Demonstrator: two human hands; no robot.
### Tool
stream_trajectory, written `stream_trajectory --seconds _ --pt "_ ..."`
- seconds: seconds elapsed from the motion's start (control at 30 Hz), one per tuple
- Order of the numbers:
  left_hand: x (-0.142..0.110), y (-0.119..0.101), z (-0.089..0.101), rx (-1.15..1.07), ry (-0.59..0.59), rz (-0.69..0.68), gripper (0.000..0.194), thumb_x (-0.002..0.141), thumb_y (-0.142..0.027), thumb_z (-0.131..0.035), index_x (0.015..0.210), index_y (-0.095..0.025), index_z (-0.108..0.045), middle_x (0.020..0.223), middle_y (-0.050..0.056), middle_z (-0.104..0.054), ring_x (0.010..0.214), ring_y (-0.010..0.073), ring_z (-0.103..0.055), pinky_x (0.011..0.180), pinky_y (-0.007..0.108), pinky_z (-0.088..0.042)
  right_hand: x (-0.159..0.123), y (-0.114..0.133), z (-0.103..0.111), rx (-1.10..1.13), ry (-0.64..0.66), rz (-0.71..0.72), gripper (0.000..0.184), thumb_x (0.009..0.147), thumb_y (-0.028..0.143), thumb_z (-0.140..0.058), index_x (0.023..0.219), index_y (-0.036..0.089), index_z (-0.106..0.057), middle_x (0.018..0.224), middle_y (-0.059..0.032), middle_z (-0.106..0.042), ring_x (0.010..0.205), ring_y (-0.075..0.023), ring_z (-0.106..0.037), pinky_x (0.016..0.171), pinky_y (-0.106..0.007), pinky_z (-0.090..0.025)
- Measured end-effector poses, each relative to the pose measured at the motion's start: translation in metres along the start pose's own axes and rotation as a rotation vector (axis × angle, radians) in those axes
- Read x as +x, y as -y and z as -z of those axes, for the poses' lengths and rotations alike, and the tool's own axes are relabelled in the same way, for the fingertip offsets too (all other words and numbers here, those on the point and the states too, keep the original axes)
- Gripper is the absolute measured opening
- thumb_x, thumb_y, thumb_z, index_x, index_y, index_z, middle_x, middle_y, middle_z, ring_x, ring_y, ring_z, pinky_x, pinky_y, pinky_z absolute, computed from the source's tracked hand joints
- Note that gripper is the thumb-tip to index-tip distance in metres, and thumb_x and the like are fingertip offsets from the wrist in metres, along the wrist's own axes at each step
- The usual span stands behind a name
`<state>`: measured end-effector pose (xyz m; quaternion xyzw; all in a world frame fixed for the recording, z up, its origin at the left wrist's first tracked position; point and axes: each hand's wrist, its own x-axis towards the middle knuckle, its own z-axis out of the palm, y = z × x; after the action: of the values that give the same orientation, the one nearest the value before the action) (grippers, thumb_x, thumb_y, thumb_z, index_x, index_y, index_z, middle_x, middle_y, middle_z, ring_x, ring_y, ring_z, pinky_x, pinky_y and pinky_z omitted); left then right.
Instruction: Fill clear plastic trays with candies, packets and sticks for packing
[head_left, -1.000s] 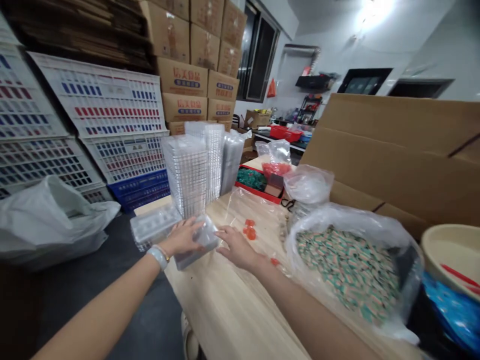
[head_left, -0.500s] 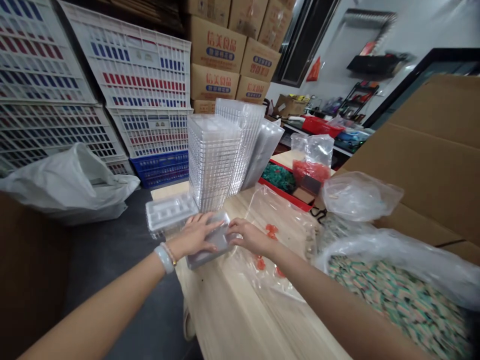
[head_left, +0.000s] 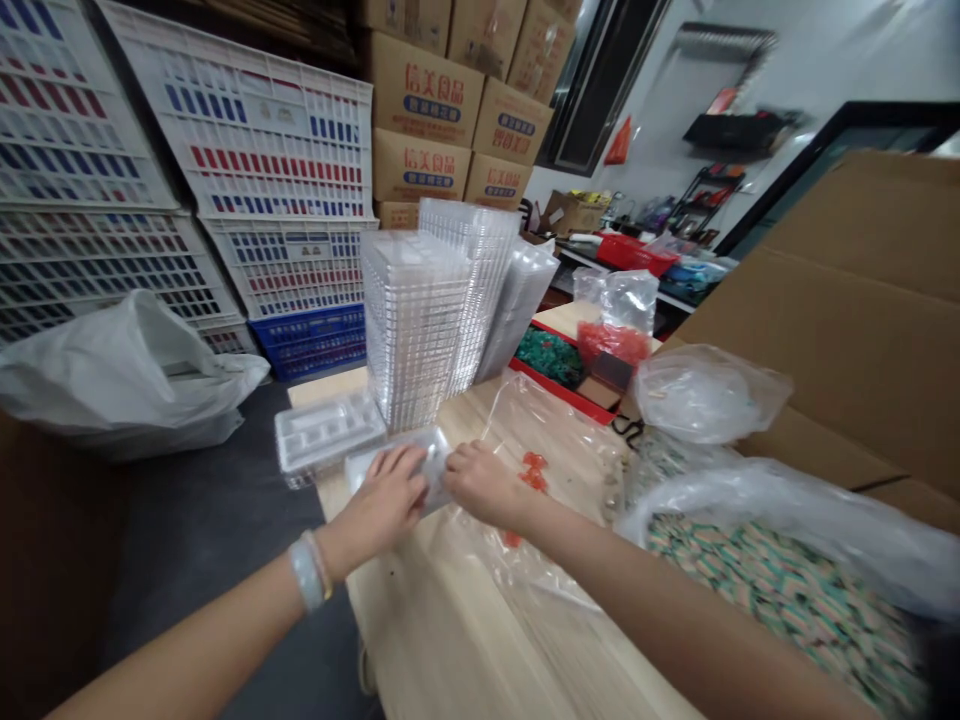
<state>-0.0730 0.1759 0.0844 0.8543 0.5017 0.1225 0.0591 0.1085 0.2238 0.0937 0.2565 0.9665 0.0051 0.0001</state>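
Note:
A clear plastic clamshell box (head_left: 367,462) lies on the wooden table (head_left: 450,630) in front of me. My left hand (head_left: 384,505) lies on top of it with fingers curled over its lid. My right hand (head_left: 480,482) grips its right end, fingers closed on the edge. Another clear tray (head_left: 322,432) lies just left of it. Behind them rise tall stacks of clear boxes (head_left: 420,330). Small red pieces (head_left: 534,470) lie on a clear plastic sheet just right of my right hand.
A big bag of green and tan sweets (head_left: 780,590) fills the right side. A red tray (head_left: 570,375), smaller plastic bags (head_left: 705,390) and a large cardboard box (head_left: 855,300) stand behind. White crates (head_left: 247,170), cartons and a white bag (head_left: 127,370) are on the left.
The view swung closer and left. My right hand moved from the table beside the box onto its right end. Both hands have drawn the box slightly toward me.

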Motion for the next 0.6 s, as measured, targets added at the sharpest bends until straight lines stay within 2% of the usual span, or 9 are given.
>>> stream_trajectory --seconds 0.07,0.17,0.23,0.3,0.37,0.43,0.5,0.53,0.6 --pt "0.001 -0.010 -0.004 0.050 -0.028 -0.006 0.016 0.075 -0.013 -0.044 0.076 -0.019 -0.059 0.113 0.008 -0.049 0.110 0.0254 -0.038 0.092 0.042 -0.029 0.004 0.006 0.003 -0.115 0.038 0.080 0.012 0.079 0.015 -0.047 0.076 0.014 -0.059 0.079 -0.0082 -0.057 0.083 -0.0210 -0.046 0.073 -0.036 -0.035" --pt "0.000 -0.024 -0.003 0.129 -0.073 -0.013 0.026 0.074 -0.006 -0.037 0.077 -0.017 -0.060 0.101 0.010 -0.055 0.100 0.0252 -0.046 0.087 0.043 -0.032 0.007 0.012 0.017 -0.202 0.052 0.129 0.013 0.081 0.017 -0.044 0.079 0.015 -0.057 0.082 -0.0074 -0.057 0.084 -0.0203 -0.045 0.071 -0.034 -0.034" --pt "-0.010 -0.035 0.003 0.161 -0.121 -0.017 0.028 0.074 -0.006 -0.035 0.081 -0.018 -0.060 0.101 0.011 -0.055 0.101 0.0265 -0.046 0.088 0.045 -0.032 -0.004 0.021 0.034 -0.238 0.017 0.134 0.014 0.081 0.017 -0.042 0.082 0.015 -0.056 0.084 -0.0068 -0.056 0.081 -0.0195 -0.045 0.070 -0.033 -0.034" --pt "-0.029 -0.043 0.012 0.114 -0.137 -0.072 0.024 0.075 -0.013 -0.038 0.081 -0.022 -0.060 0.104 0.008 -0.055 0.102 0.0263 -0.045 0.088 0.045 -0.033 -0.035 0.040 0.047 -0.233 -0.022 0.140 0.012 0.080 0.018 -0.043 0.083 0.017 -0.055 0.082 -0.0057 -0.056 0.076 -0.0191 -0.045 0.069 -0.034 -0.034" --pt "-0.047 -0.044 0.019 -0.013 -0.086 -0.147 0.020 0.077 -0.026 -0.043 0.091 -0.028 -0.058 0.113 0.004 -0.052 0.105 0.0244 -0.044 0.087 0.041 -0.037 -0.084 0.063 0.047 -0.166 -0.001 0.154 0.009 0.078 0.021 -0.046 0.081 0.020 -0.054 0.078 -0.0043 -0.056 0.074 -0.0192 -0.046 0.069 -0.034 -0.035" --pt "-0.054 -0.034 0.022 -0.127 -0.032 -0.146 0.034 0.076 -0.039 -0.046 0.109 -0.029 -0.049 0.126 0.004 -0.042 0.112 0.0237 -0.039 0.089 0.038 -0.037 -0.139 0.084 0.034 -0.062 0.082 0.145 0.003 0.073 0.022 -0.052 0.075 0.022 -0.054 0.071 -0.0023 -0.057 0.069 -0.0182 -0.046 0.069 -0.032 -0.036" --pt "-0.048 -0.016 0.020 -0.131 -0.045 -0.034 0.051 0.073 -0.047 -0.049 0.119 -0.027 -0.042 0.133 0.007 -0.034 0.119 0.0274 -0.030 0.094 0.045 -0.031 -0.180 0.095 0.015 -0.003 0.167 0.065 0.005 0.070 0.019 -0.055 0.070 0.023 -0.053 0.069 -0.0022 -0.058 0.069 -0.0187 -0.049 0.067 -0.032 -0.037" --pt "-0.041 -0.006 0.018 -0.109 -0.035 0.008 0.055 0.070 -0.051 -0.052 0.118 -0.026 -0.043 0.134 0.007 -0.033 0.122 0.0300 -0.026 0.096 0.049 -0.025 -0.189 0.097 0.008 0.033 0.195 0.021 0.005 0.070 0.019 -0.056 0.068 0.023 -0.053 0.066 -0.0024 -0.058 0.066 -0.0187 -0.050 0.066 -0.032 -0.037" --pt "-0.025 0.011 0.012 -0.106 0.031 0.058 0.055 0.064 -0.054 -0.056 0.112 -0.027 -0.050 0.133 0.006 -0.033 0.123 0.0319 -0.023 0.097 0.052 -0.021 -0.180 0.092 0.002 0.132 0.207 -0.073 0.002 0.072 0.023 -0.055 0.072 0.022 -0.054 0.070 -0.0030 -0.059 0.068 -0.0184 -0.051 0.066 -0.032 -0.038"
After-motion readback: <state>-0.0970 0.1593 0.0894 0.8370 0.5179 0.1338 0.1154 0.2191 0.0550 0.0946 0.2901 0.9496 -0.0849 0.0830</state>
